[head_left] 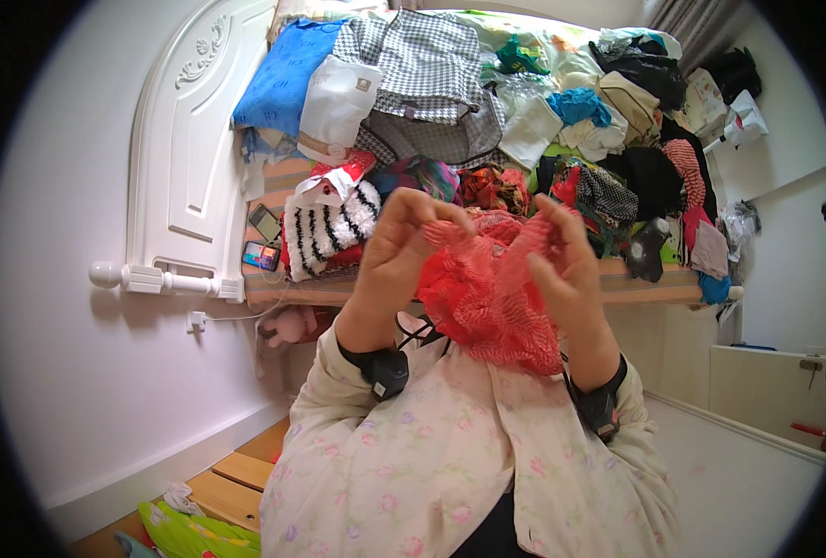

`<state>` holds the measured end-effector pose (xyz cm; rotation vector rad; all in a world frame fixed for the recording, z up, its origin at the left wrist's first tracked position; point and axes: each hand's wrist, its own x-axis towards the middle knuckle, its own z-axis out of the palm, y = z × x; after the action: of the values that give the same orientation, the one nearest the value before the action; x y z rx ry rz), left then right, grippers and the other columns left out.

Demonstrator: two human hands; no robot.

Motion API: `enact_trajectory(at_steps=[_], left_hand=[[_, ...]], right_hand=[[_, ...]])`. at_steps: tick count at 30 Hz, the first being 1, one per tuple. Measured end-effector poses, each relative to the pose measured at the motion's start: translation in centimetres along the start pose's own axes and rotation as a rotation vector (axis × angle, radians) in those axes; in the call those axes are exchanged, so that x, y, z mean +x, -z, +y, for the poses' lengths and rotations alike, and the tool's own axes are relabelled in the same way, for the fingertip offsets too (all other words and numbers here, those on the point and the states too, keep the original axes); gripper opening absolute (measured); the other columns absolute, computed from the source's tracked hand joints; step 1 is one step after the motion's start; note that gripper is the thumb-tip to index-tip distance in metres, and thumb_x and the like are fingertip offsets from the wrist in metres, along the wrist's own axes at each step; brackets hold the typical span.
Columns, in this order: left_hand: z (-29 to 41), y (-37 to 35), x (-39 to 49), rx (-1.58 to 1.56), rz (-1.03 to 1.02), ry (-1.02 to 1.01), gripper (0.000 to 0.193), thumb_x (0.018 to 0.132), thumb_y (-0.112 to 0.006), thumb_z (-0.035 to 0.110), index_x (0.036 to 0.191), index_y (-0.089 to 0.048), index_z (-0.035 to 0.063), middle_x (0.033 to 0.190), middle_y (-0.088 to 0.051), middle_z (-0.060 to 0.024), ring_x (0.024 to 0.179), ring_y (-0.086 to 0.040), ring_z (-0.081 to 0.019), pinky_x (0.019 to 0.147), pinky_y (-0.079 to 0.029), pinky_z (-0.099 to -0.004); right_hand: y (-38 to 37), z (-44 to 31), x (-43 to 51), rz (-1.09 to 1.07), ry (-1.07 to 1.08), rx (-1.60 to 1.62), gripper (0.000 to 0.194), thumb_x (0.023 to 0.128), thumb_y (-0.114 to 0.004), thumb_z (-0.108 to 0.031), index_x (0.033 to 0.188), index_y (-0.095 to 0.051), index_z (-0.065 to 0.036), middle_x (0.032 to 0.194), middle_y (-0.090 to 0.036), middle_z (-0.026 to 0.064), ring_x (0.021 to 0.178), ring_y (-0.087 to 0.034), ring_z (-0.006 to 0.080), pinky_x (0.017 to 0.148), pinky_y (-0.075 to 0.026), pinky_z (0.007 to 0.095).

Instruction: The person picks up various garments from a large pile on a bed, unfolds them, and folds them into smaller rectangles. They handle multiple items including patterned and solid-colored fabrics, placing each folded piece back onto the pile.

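A crumpled, sheer red cloth with fine pale stripes (489, 300) hangs in front of my chest, held up between both hands. My left hand (413, 234) pinches its upper left part between thumb and fingers. On the other side my right hand (569, 261) has its fingers curled at the upper right part; the fingertips partly vanish behind the fabric. The cloth's lower end drapes against my floral jacket (413, 453). Just beyond it lies a patterned red and orange cloth (498, 188) on the bed.
The bed (315, 287) carries heaped clothes, a houndstooth garment (427, 63), a blue bag (287, 77) and a black-and-white striped fluffy textile (332, 223). A lit phone (261, 256) lies near the left edge, its cable running to a wall charger (196, 321). A white headboard (200, 139) stands left.
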<state>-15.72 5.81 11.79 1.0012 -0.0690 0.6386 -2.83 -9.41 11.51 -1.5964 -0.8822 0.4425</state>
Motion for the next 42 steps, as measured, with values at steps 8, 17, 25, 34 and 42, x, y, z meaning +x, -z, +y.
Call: enact_trajectory(at_steps=[8,17,25,34,42], left_hand=[[2.9,3.8,-0.4,0.24,0.554,-0.333,0.012,0.088,-0.048,0.004,0.096,-0.044,0.0114,0.082,-0.05,-0.0026,0.063,-0.045,-0.0074,0.056,-0.039,-0.0199],[1.8,2.7,-0.3,0.045,0.295,-0.212,0.012,0.09,-0.047,0.014,0.099,-0.04,0.0115,0.074,-0.044,-0.0019,0.062,-0.041,-0.0108,0.054,-0.038,-0.0238],[1.1,0.7,-0.5,-0.136,0.133,-0.085,0.009,0.092,-0.043,0.011,0.098,-0.037,0.0103,0.07,-0.046,-0.0037,0.06,-0.041,-0.0103,0.054,-0.037,-0.0235],[0.3,0.9,-1.0,-0.101,0.326,-0.005,0.014,0.09,-0.046,0.014,0.102,-0.041,0.0085,0.075,-0.053,-0.0055,0.067,-0.052,-0.0125,0.063,-0.045,-0.0254],[-0.2,2.3,-0.9,-0.08,0.111,0.092,0.036,0.087,-0.05,0.035,0.109,-0.042,0.0062,0.078,-0.059,-0.0088,0.064,-0.052,-0.0103,0.06,-0.042,-0.0211]], right_hand=[[8.4,-0.3,0.2,0.825,0.329,0.145,0.038,0.077,-0.045,0.005,0.113,-0.052,0.0,0.115,-0.051,0.0097,0.099,-0.052,0.0161,0.084,-0.044,0.0283],[6.9,0.6,0.2,0.059,0.163,0.072,0.027,0.08,-0.051,-0.003,0.105,-0.059,0.001,0.098,-0.056,0.008,0.093,-0.051,0.0142,0.078,-0.042,0.0244],[-4.3,0.1,0.3,-0.241,0.079,0.029,0.036,0.071,-0.07,-0.016,0.101,-0.06,-0.002,0.09,-0.051,0.0089,0.089,-0.052,0.0198,0.08,-0.042,0.0281],[-2.5,0.8,1.4,-0.219,0.072,0.518,0.002,0.075,-0.052,-0.001,0.077,-0.051,-0.001,0.079,-0.045,0.0019,0.074,-0.044,0.0098,0.065,-0.037,0.0225],[-1.4,1.9,0.2,-0.32,-0.05,0.704,0.004,0.075,-0.048,-0.005,0.077,-0.046,-0.003,0.077,-0.041,-0.0014,0.069,-0.037,0.0054,0.062,-0.031,0.0186]])
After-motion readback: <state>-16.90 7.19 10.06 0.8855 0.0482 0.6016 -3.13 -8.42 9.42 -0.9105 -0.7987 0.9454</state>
